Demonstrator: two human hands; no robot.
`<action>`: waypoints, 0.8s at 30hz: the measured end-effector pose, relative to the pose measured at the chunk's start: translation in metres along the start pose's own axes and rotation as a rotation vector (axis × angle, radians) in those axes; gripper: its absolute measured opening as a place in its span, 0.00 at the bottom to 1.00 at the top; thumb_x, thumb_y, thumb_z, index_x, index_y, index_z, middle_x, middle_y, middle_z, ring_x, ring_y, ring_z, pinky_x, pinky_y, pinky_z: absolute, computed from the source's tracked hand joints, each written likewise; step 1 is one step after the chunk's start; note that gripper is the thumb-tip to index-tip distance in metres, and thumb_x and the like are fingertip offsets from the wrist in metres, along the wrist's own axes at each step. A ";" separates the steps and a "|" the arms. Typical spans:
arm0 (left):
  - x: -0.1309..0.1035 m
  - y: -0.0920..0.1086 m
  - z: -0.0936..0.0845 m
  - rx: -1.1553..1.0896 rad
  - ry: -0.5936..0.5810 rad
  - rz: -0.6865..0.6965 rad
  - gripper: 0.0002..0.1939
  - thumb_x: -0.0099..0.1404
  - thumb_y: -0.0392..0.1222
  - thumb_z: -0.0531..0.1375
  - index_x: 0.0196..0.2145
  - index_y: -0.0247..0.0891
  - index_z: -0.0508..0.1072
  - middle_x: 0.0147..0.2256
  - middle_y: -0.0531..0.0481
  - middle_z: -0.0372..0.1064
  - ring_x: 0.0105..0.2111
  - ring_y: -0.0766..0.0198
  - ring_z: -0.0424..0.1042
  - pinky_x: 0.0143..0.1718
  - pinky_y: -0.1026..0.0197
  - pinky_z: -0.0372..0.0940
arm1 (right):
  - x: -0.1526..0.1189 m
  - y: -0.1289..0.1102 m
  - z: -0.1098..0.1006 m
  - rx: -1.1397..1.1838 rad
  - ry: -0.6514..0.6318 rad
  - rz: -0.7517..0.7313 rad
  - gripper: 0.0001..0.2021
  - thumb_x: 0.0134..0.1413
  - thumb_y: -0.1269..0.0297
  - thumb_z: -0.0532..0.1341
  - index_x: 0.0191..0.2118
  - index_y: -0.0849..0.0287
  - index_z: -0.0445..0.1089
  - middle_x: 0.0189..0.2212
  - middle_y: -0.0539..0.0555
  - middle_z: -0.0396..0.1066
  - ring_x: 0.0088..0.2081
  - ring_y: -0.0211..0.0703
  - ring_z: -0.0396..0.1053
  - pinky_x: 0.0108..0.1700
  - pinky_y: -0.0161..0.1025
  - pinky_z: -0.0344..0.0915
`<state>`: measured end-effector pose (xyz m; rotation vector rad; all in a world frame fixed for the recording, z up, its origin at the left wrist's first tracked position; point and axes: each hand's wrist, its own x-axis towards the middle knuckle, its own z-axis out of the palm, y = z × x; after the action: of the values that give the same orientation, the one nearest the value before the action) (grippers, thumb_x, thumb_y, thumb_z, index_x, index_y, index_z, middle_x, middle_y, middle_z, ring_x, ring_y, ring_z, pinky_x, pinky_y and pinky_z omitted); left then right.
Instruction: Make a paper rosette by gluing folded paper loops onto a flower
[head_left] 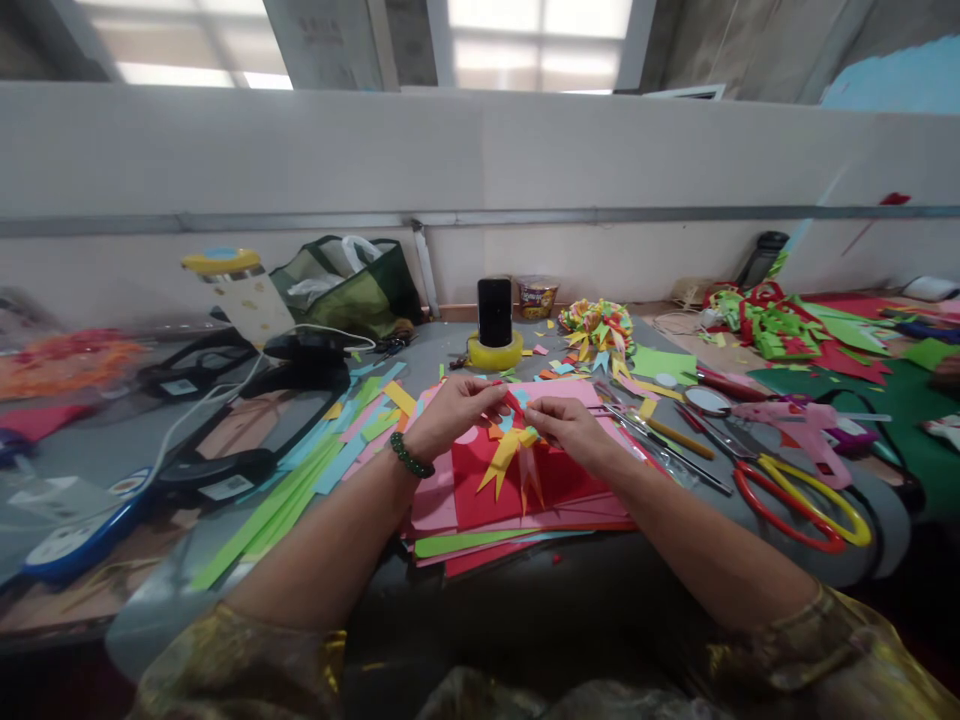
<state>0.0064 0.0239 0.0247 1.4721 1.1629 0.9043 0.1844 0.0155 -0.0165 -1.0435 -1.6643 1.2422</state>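
In the head view, we see the left hand (474,405) and the right hand (566,425) close together over a pile of coloured paper, fingertips narrowed to a pinch; between them they hold a small red paper strip (514,402), above a bow of yellow and pink paper tails (506,458) and a red sheet (480,495); under that sheet lie pink sheets (431,510), their edges uneven.

Around them we find the table crowded; on our left, green paper strips (281,500) fan out beside the left forearm, and further out sits a blue-and-white power strip (86,525); on our right, red-and-yellow scissors (799,505) and a pink glue gun (806,425) lie beyond the right forearm, with slim tools (667,445) between them and the paper pile; straight ahead a dark phone (494,312) stands upright at a yellow tape roll (495,352), and to its right rests a many-coloured paper bundle (598,322).

As for containers, we see a green bag (394,290) with white plastic (319,288) inside it; a pale cup with a yellow lid (244,290) looks tilted, its contents hidden; a printed tub (537,297) stands behind the phone, and we cannot tell what it holds.
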 end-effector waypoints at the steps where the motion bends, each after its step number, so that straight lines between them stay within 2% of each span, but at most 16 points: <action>1: 0.000 0.001 0.000 -0.005 0.007 -0.012 0.14 0.59 0.42 0.61 0.18 0.36 0.74 0.20 0.51 0.70 0.22 0.69 0.67 0.25 0.67 0.63 | 0.000 0.001 0.000 -0.022 0.010 -0.017 0.25 0.42 0.37 0.64 0.23 0.56 0.63 0.18 0.43 0.54 0.23 0.33 0.49 0.25 0.37 0.45; 5: -0.002 0.002 0.000 0.005 0.006 -0.030 0.14 0.60 0.40 0.59 0.19 0.36 0.75 0.20 0.51 0.70 0.23 0.68 0.69 0.25 0.67 0.64 | 0.002 0.005 0.001 -0.089 0.043 -0.083 0.25 0.45 0.36 0.62 0.23 0.56 0.64 0.18 0.44 0.54 0.24 0.35 0.51 0.26 0.37 0.47; 8: -0.002 0.001 -0.001 0.041 -0.004 0.011 0.15 0.61 0.43 0.59 0.20 0.36 0.75 0.20 0.51 0.71 0.22 0.68 0.68 0.26 0.66 0.65 | 0.002 0.005 0.001 -0.126 0.044 -0.105 0.24 0.47 0.37 0.61 0.23 0.56 0.64 0.18 0.44 0.54 0.24 0.35 0.52 0.27 0.37 0.48; 12: -0.001 0.000 0.000 0.091 0.003 0.051 0.18 0.63 0.42 0.59 0.16 0.36 0.71 0.18 0.52 0.68 0.19 0.70 0.65 0.26 0.66 0.65 | 0.002 0.006 0.000 -0.147 0.055 -0.104 0.23 0.48 0.39 0.60 0.23 0.56 0.63 0.19 0.45 0.55 0.24 0.35 0.51 0.27 0.38 0.49; 17: -0.001 -0.001 0.001 0.138 0.045 0.038 0.22 0.67 0.43 0.53 0.19 0.35 0.73 0.20 0.50 0.71 0.22 0.68 0.69 0.25 0.67 0.63 | 0.002 0.007 0.001 -0.171 0.063 -0.125 0.22 0.49 0.41 0.59 0.23 0.56 0.63 0.20 0.45 0.57 0.24 0.35 0.52 0.28 0.37 0.50; 24: 0.004 -0.007 -0.001 0.266 0.073 0.126 0.25 0.67 0.48 0.53 0.15 0.37 0.69 0.17 0.50 0.68 0.19 0.68 0.64 0.25 0.65 0.61 | 0.001 0.007 0.002 -0.179 0.061 -0.151 0.23 0.50 0.40 0.60 0.22 0.56 0.63 0.19 0.45 0.57 0.24 0.35 0.52 0.27 0.37 0.51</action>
<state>0.0053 0.0279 0.0174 1.7559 1.2943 0.9221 0.1829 0.0174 -0.0235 -1.0296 -1.7968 0.9688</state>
